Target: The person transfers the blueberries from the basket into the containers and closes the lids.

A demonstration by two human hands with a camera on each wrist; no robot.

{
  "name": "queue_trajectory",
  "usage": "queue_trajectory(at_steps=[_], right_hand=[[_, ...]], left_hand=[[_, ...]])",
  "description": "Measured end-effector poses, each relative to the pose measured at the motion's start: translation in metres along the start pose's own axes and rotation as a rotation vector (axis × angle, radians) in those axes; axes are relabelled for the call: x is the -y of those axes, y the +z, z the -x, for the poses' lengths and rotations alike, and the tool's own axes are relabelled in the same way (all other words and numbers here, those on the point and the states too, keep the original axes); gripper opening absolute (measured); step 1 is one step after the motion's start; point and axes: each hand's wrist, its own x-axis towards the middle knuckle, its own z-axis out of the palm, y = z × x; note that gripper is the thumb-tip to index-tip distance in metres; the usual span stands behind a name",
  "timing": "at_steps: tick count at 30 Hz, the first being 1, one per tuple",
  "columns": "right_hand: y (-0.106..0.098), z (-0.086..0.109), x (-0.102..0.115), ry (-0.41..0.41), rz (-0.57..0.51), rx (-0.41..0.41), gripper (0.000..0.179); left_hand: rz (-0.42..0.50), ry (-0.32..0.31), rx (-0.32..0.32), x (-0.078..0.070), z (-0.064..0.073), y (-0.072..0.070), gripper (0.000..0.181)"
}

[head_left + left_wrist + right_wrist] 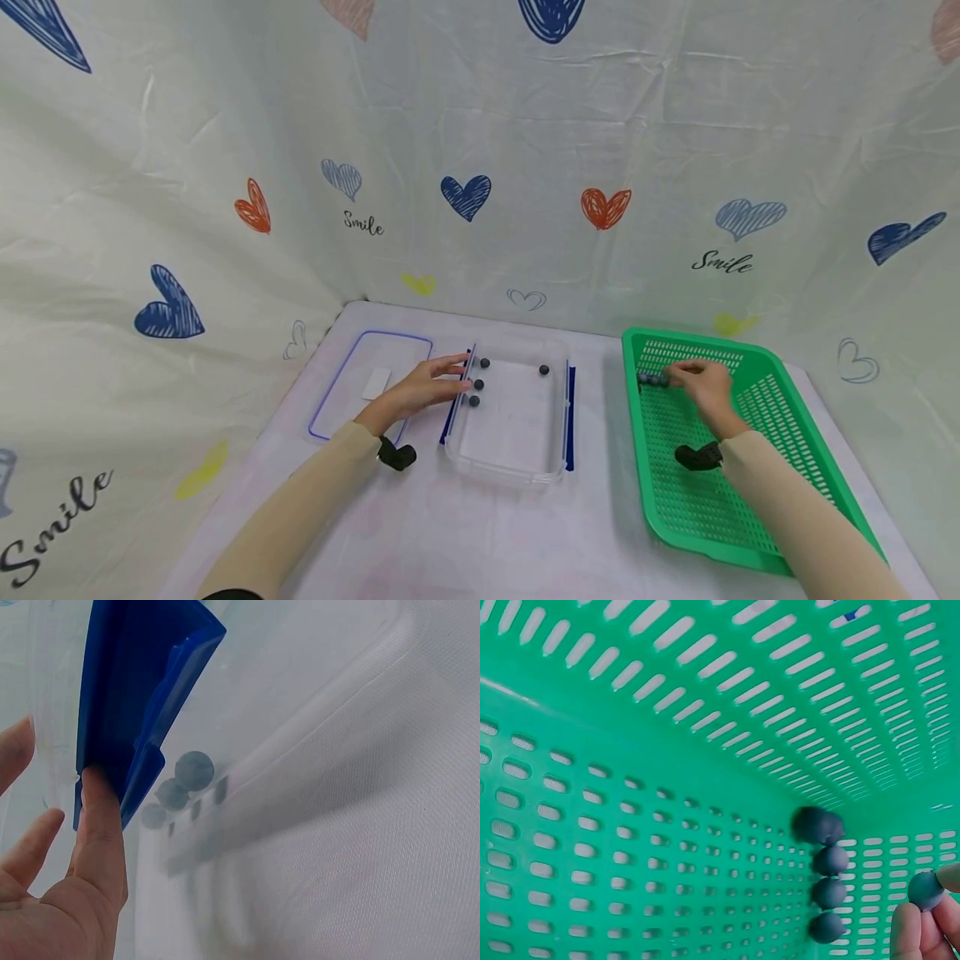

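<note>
My right hand (703,387) is inside the green basket (637,467), pinching a small dark blue-grey ball (926,890) between thumb and fingertips. Beside it, several matching balls (827,892) stand in a row near the basket's corner. At the clear plastic box (506,475), my left hand (420,385) rests its fairly straight fingers on the left side. One fingertip touches the blue latch (124,697) that hangs down there. Inside the box, three dark balls (478,384) lie along the left wall and another ball (544,370) lies at the back right.
A clear lid (347,379) with a blue rim lies flat on the table left of the box, a white rectangle (377,383) on it. Another blue latch (571,417) hangs on the box's right side. A heart-printed curtain (540,125) rises behind the table (480,542).
</note>
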Motion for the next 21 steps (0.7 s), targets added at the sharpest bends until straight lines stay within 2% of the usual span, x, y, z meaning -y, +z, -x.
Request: queue_trajectory(at_steps=[21], right_hand=[[-0.013,0.007,0.03,-0.062,0.03,0.058,0.041]], left_hand=[[-0.006,0.011,0.004,0.001,0.0,0.0,0.069]])
